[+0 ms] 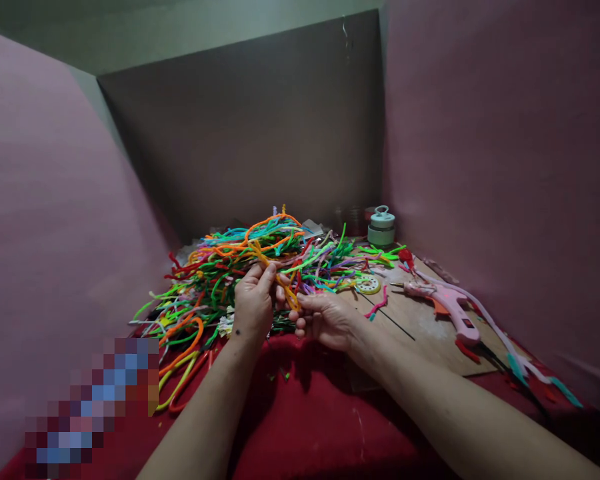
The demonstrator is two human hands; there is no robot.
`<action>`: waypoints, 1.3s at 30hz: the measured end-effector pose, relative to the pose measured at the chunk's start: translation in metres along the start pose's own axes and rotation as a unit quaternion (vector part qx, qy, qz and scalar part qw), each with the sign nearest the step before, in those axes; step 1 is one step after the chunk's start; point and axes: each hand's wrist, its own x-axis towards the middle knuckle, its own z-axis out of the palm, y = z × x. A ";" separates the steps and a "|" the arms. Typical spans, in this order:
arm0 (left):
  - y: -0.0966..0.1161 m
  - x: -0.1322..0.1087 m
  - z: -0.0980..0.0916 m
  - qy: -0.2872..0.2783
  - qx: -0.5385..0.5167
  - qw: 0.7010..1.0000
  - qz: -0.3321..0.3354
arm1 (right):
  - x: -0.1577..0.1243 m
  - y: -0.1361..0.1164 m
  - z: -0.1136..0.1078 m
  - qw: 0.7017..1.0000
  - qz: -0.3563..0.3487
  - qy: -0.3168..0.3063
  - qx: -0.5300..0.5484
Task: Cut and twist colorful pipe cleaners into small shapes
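Observation:
My left hand (253,301) is raised in front of a big heap of coloured pipe cleaners (220,267), its thumb and fingers pinched on the upper part of an orange pipe cleaner (286,288). My right hand (325,320) lies just to the right, palm up, fingers curled and pinching the lower end of the same orange pipe cleaner. The strand runs slantwise between both hands.
A pink glue gun (453,307) lies on a wooden board (415,327) at right, with its cord trailing toward me. A round yellow-green spool (367,285) and a stack of tape rolls (381,227) sit behind. Pink walls enclose both sides; red cloth (305,427) covers the near surface.

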 end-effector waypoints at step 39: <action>-0.002 0.001 -0.004 0.008 0.042 0.999 0.001 | 0.000 0.000 0.001 0.979 -0.043 0.063 -0.188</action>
